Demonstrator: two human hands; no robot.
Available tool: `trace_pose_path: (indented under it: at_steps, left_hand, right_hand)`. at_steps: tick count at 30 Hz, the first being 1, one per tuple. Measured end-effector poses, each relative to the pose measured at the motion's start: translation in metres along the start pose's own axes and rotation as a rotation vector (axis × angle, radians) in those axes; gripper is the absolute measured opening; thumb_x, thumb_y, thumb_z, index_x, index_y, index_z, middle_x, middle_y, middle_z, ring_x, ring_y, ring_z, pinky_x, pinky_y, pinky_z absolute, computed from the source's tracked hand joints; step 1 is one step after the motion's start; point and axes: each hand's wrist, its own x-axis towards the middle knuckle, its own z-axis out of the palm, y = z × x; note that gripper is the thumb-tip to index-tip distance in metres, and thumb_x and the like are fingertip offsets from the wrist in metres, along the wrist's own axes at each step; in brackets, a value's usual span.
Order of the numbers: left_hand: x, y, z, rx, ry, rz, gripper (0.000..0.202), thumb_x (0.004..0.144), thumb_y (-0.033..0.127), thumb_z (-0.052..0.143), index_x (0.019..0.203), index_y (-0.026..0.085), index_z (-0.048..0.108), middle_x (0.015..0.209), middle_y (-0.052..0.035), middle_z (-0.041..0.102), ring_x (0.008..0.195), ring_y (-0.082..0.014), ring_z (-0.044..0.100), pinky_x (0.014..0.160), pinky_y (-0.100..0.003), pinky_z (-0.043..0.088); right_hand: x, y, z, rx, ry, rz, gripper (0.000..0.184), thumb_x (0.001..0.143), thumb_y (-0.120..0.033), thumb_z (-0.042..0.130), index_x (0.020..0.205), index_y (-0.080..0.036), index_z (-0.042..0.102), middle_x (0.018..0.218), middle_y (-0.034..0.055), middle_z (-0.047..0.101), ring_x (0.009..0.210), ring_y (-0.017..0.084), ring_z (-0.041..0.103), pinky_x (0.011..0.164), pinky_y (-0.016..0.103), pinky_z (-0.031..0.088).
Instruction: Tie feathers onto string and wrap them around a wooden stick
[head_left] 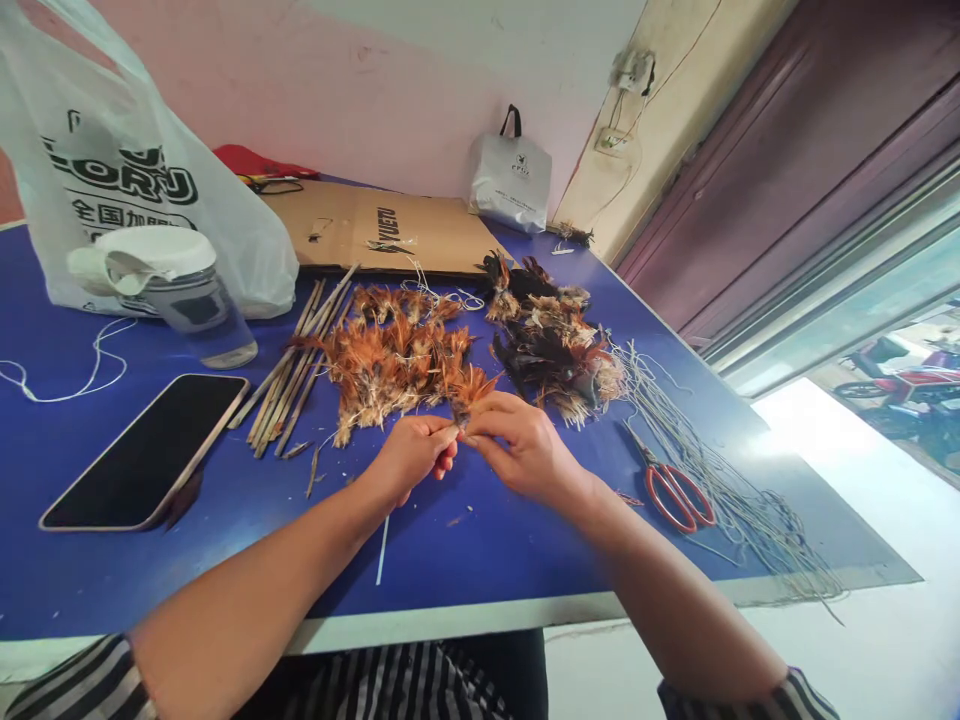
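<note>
My left hand (420,453) and my right hand (525,445) meet over the blue table, thumbs and fingers pinched close together. Between them they hold the base of a small bunch of orange-brown feathers (471,388), whose tips fan out upward. A white strip (383,550) shows below my left hand; whether it joins the bunch I cannot tell. Just beyond lies a pile of orange feather bunches (390,350). To its right sits a heap of dark feather bunches (555,345). The fingertips hide the bunch's lower end.
Thin sticks (300,370) lie left of the feathers, near a phone (146,455) and a clear jar (202,310). Red-handled scissors (679,495) and loose cords (712,470) lie at right. Behind are flat cardboard (450,230), a plastic bag (247,230) and a grey bag (510,180).
</note>
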Motion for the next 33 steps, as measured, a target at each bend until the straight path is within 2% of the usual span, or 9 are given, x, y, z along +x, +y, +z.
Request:
trace_pose_path:
  at_steps: [2,4,7,11,14,19,23,27,33]
  left_hand:
    - [-0.003,0.002,0.0,-0.106,-0.052,-0.038,0.019,0.07,0.024,0.061,0.056,0.012,0.057,0.046,0.0026,0.05,0.038,-0.0051,0.042,0.038,-0.017,0.033]
    - [-0.004,0.002,0.0,-0.194,-0.104,-0.09,0.017,0.069,0.026,0.066,0.064,0.01,0.063,0.055,-0.0012,0.058,0.043,-0.0055,0.049,0.042,-0.016,0.037]
    - [-0.005,0.001,-0.001,-0.255,-0.152,-0.175,0.02,0.07,0.027,0.068,0.078,0.009,0.068,0.078,-0.0101,0.069,0.059,-0.0107,0.062,0.05,-0.018,0.047]
    - [-0.006,0.0,0.0,-0.317,-0.188,-0.268,0.017,0.071,0.019,0.066,0.084,0.008,0.069,0.085,-0.013,0.07,0.071,-0.0173,0.067,0.06,-0.023,0.053]
    - [-0.007,0.001,0.0,-0.363,-0.182,-0.301,0.012,0.072,0.014,0.063,0.08,0.007,0.068,0.08,-0.0116,0.07,0.069,-0.0168,0.067,0.064,-0.025,0.054]
    - [-0.007,-0.001,0.0,-0.385,-0.197,-0.283,0.009,0.07,0.012,0.062,0.076,0.007,0.068,0.075,-0.0094,0.069,0.07,-0.0151,0.065,0.068,-0.026,0.053]
    - [-0.006,-0.003,0.0,-0.391,-0.208,-0.273,0.009,0.067,0.012,0.065,0.073,0.007,0.068,0.073,-0.0089,0.068,0.069,-0.015,0.064,0.07,-0.027,0.052]
    - [-0.008,0.0,0.001,-0.384,-0.192,-0.279,0.011,0.064,0.014,0.068,0.072,0.007,0.068,0.073,-0.0091,0.069,0.068,-0.0145,0.063,0.07,-0.027,0.052]
    - [-0.011,0.003,0.006,-0.226,-0.159,-0.27,0.017,0.066,0.022,0.069,0.074,0.007,0.068,0.075,-0.01,0.069,0.07,-0.0153,0.063,0.063,-0.024,0.051]
  right_hand:
    - [-0.002,0.006,0.002,0.302,0.03,0.119,0.012,0.084,-0.017,0.048,0.075,-0.016,0.056,0.087,0.0053,0.062,0.08,0.014,0.057,0.073,0.028,0.045]
    - [-0.006,0.012,0.007,0.557,0.027,0.253,0.012,0.086,-0.022,0.047,0.077,-0.016,0.053,0.082,0.0047,0.062,0.07,0.012,0.058,0.065,0.027,0.048]
    - [-0.014,0.019,0.014,0.691,0.065,0.383,0.015,0.086,-0.029,0.047,0.079,-0.016,0.051,0.073,0.0024,0.061,0.063,0.011,0.057,0.059,0.026,0.048]
    - [-0.022,0.021,0.015,0.415,0.103,0.341,0.011,0.084,-0.026,0.051,0.077,-0.017,0.051,0.069,-0.0009,0.056,0.06,0.009,0.052,0.058,0.022,0.044]
    - [-0.025,0.018,0.012,0.17,0.011,0.18,0.004,0.081,-0.019,0.053,0.085,-0.017,0.053,0.074,0.0003,0.056,0.065,0.01,0.051,0.061,0.023,0.043]
    - [-0.027,0.015,0.016,-0.21,-0.106,-0.077,0.015,0.087,-0.016,0.044,0.096,-0.013,0.055,0.084,0.009,0.059,0.08,0.017,0.053,0.071,0.03,0.044]
    - [-0.027,0.016,0.023,-0.21,-0.032,-0.097,0.016,0.088,-0.018,0.043,0.091,-0.013,0.058,0.082,0.0097,0.06,0.079,0.017,0.054,0.071,0.031,0.044]
    - [-0.024,0.015,0.023,0.085,0.06,0.053,0.01,0.083,-0.019,0.051,0.08,-0.016,0.06,0.073,0.0038,0.059,0.068,0.013,0.052,0.064,0.025,0.043]
    - [-0.017,0.014,0.02,0.57,0.07,0.549,0.015,0.077,-0.028,0.056,0.07,-0.016,0.052,0.056,-0.003,0.051,0.05,0.008,0.045,0.049,0.021,0.036]
